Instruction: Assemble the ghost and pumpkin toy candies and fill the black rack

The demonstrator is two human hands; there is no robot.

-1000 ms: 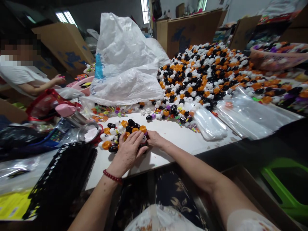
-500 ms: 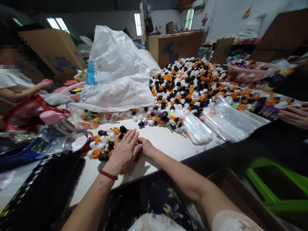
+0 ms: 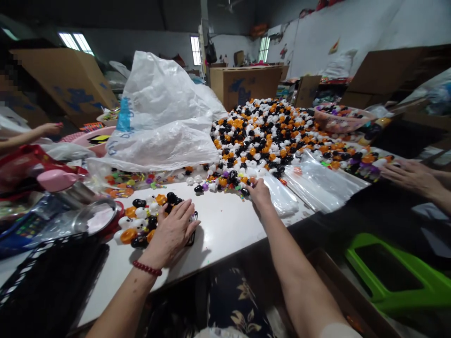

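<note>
My left hand [image 3: 172, 230], with a dark red bead bracelet [image 3: 147, 268] at the wrist, lies flat with fingers stretched over a cluster of small orange, white and black plastic heads [image 3: 141, 218]. A black tray edge [image 3: 193, 229] shows just past its fingertips. My right hand [image 3: 260, 193] is at the front of the heap, its fingers curled down among small pieces with purple and black parts [image 3: 232, 178]. Whatever is between those fingers is hidden. Clear plastic bags [image 3: 282, 195] lie beside that hand.
A large heap of plastic heads [image 3: 260, 136] covers the back of the white table [image 3: 218, 234]. A white sack [image 3: 165, 117] stands left of it. Stacked black trays [image 3: 49, 286] and a metal bowl [image 3: 114, 213] are at left. Another person's hands [image 3: 412, 176] are at right, near a green stool [image 3: 423, 291].
My right hand has left the cluster beside my left hand and moved right, to the pieces at the heap's front. My left hand stays on the cluster; the view has shifted slightly.
</note>
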